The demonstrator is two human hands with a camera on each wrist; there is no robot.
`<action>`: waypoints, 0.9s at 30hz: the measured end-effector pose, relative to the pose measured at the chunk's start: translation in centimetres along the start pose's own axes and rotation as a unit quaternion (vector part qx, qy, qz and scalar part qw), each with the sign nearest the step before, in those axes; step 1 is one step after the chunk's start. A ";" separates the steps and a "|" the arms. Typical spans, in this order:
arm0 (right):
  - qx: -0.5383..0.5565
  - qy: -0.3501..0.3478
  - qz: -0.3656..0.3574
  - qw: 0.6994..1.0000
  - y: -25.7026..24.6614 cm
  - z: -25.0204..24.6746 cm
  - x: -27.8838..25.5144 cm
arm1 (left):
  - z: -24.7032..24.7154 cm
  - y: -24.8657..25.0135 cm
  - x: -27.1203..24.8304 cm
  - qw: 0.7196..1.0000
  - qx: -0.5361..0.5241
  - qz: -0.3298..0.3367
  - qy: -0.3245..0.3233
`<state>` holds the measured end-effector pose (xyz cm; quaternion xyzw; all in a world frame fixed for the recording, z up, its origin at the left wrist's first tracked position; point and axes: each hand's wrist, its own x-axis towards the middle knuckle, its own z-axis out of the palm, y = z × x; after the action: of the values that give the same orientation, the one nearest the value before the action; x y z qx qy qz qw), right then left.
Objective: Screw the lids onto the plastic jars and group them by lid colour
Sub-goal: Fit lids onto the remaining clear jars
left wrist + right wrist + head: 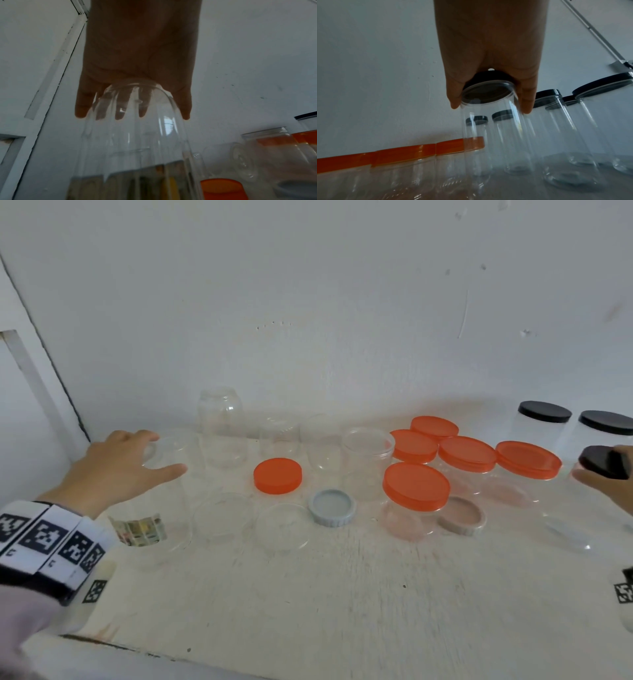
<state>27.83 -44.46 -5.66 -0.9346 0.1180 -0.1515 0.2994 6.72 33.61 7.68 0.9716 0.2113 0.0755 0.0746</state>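
My left hand (161, 460) lies over the rounded top end of a tall clear jar with a printed label (150, 508) at the table's left. Its fingers (118, 115) curl down over the jar (137, 142), thumb on the side. At the far right my right hand (599, 474) grips the black lid (603, 465) of a clear jar (496, 135), thumb and fingers (526, 102) round the lid (488, 77). A loose orange lid (277, 475) and a grey lid (331, 507) lie mid-table.
Several orange-lidded jars (416, 486) cluster right of centre, with a second grey lid (462, 515) beside them. Black-lidded jars (544, 412) stand at the back right. Lidless clear jars (222, 433) line the wall (308, 302). The table's front edge (137, 648) is near.
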 end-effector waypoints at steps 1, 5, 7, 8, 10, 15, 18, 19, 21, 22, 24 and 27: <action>-0.020 0.070 0.017 0.997 -3.7 -0.7 0.9 | 0.0 -0.2 0.2 1.000 0.003 -0.002 -0.013; -0.073 0.035 -0.009 0.997 -3.5 -1.2 -0.3 | -0.1 -0.6 0.9 0.999 0.011 0.004 -0.037; -0.120 0.046 -0.001 0.992 -5.6 -1.4 -2.2 | -0.1 -0.9 1.3 1.000 0.009 0.004 -0.018; -0.136 0.048 0.002 0.990 -7.4 -1.6 -3.3 | -0.2 -1.0 1.4 1.000 0.003 0.007 -0.001; -0.179 0.084 -0.052 0.979 -11.0 -1.9 -5.9 | -0.7 -1.1 1.6 0.999 -0.024 0.018 0.034; -0.218 0.117 -0.178 0.952 -18.9 -0.2 -11.8 | -3.4 0.2 0.9 0.977 -0.184 0.047 0.095; -0.214 -0.054 -0.151 0.964 -21.5 2.1 -13.0 | -3.6 2.8 -0.9 0.952 -0.291 0.075 0.059; -0.225 -0.108 -0.134 0.959 -22.1 3.0 -13.3 | -3.5 3.8 -1.4 0.940 -0.329 0.084 0.039; -0.254 -0.190 -0.100 0.943 -22.8 4.9 -13.9 | -2.8 5.6 -2.1 0.908 -0.411 0.083 -0.003; -0.265 -0.218 -0.082 0.936 -23.0 5.8 -14.0 | -2.3 6.4 -2.3 0.893 -0.443 0.074 -0.024; -0.271 -0.247 -0.049 0.929 -23.2 7.3 -14.0 | -1.3 7.6 -2.3 0.872 -0.484 0.048 -0.057; -0.261 -0.261 -0.021 0.929 -23.1 8.6 -13.8 | 0.4 8.9 -2.3 0.842 -0.528 0.009 -0.109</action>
<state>21.09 -17.29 -1.50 -0.9886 0.0516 0.1276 0.0614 8.29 24.63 8.65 0.7892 0.1217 0.0702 0.5979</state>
